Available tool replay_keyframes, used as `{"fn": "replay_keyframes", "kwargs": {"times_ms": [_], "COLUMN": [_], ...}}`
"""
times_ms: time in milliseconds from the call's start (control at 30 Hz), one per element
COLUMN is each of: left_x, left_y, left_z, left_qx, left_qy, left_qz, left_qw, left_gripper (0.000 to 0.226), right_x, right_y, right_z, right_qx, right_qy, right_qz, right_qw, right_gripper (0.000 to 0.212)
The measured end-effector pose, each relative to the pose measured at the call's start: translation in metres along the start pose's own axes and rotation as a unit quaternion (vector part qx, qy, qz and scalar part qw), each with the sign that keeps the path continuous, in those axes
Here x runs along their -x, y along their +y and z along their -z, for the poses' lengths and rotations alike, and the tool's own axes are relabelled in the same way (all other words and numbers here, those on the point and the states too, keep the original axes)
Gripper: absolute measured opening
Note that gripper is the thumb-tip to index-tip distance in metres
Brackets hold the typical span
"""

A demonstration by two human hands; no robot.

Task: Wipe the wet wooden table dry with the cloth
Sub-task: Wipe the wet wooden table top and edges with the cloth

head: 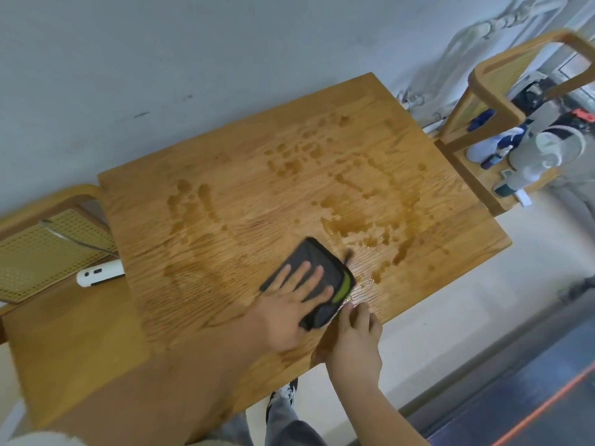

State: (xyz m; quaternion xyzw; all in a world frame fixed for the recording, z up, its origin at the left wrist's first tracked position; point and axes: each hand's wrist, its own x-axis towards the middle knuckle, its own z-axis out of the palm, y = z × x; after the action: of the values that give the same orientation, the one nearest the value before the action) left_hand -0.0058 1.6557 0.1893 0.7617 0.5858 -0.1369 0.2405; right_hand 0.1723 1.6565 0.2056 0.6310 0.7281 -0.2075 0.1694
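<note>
While the left grip (pixel 289 312) lies flat with its fingers (pixel 304 272) spread apart, its palm presses down on the dark grey cloth (pixel 314 268), which has a lime-green strip along one edge. That cloth lies on the wooden bench (pixel 225 194), near its front edge, directly under the left grip and just beyond the right grip (pixel 354 336). The right grip sits just to the right of the left one, its fingertips (pixel 357 309) curled together and touching the bench surface at the near corner of the cloth; whether they pinch the cloth's corner I cannot tell, as motion blur smears that spot.

Beyond both grips, wet patches (pixel 363 217) and scattered drops darken the wood, with a larger pool just past the cloth's far right corner and streaks of smaller drops farther out and to the left. A faint damp smear lies to the left of the left grip.

Well to the left of the grips stands a chair with a woven cane back (pixel 48 252), and a white device (pixel 99 272) rests on its seat. Far to the right, beyond the bench's end, another chair (pixel 489 91) carries blue and white items (pixel 492 146) on its seat.
</note>
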Motion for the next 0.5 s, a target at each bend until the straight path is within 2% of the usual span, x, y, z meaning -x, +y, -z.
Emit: {"fn": "replay_keyframes", "kwargs": {"times_ms": [67, 100, 200, 267, 300, 367, 433, 467, 500], "left_x": [0.008, 0.007, 0.002, 0.008, 0.016, 0.04, 0.057, 0.063, 0.066], "left_y": [-0.024, -0.036, -0.035, -0.002, 0.014, 0.025, 0.009, -0.005, -0.019], "left_z": [0.008, 0.011, 0.015, -0.003, -0.016, -0.041, -0.046, -0.042, -0.037], "left_qx": [-0.049, -0.054, 0.014, 0.053, 0.052, 0.03, 0.004, -0.035, -0.066], "left_qy": [-0.017, -0.021, 0.023, 0.046, 0.056, 0.051, 0.053, 0.061, 0.044], "left_qz": [-0.082, -0.07, 0.114, 0.171, 0.146, 0.035, -0.05, -0.065, -0.042], "left_qw": [0.995, 0.996, 0.993, 0.983, 0.986, 0.998, 0.997, 0.995, 0.996], "left_gripper": [0.086, 0.086, 0.085, 0.085, 0.086, 0.086, 0.086, 0.087, 0.089], "right_x": [0.0, -0.001, -0.001, -0.002, -0.002, -0.002, -0.001, -0.001, -0.001], "right_y": [0.001, 0.001, -0.002, -0.003, -0.003, -0.001, 0.002, 0.002, 0.002], "right_z": [-0.001, -0.001, -0.003, -0.006, -0.008, -0.01, -0.009, -0.007, -0.004], "right_qx": [-0.007, -0.004, 0.012, 0.024, 0.028, 0.023, 0.024, 0.023, 0.02], "right_qy": [-0.008, -0.012, -0.01, 0.006, 0.015, 0.024, 0.016, 0.007, -0.002], "right_qz": [0.004, 0.005, -0.005, -0.011, -0.01, 0.001, 0.008, 0.009, 0.009], "right_qw": [1.0, 1.0, 1.0, 1.0, 0.999, 0.999, 1.0, 1.0, 1.0], "right_gripper": [0.111, 0.114, 0.114, 0.107, 0.101, 0.093, 0.095, 0.098, 0.1]}}
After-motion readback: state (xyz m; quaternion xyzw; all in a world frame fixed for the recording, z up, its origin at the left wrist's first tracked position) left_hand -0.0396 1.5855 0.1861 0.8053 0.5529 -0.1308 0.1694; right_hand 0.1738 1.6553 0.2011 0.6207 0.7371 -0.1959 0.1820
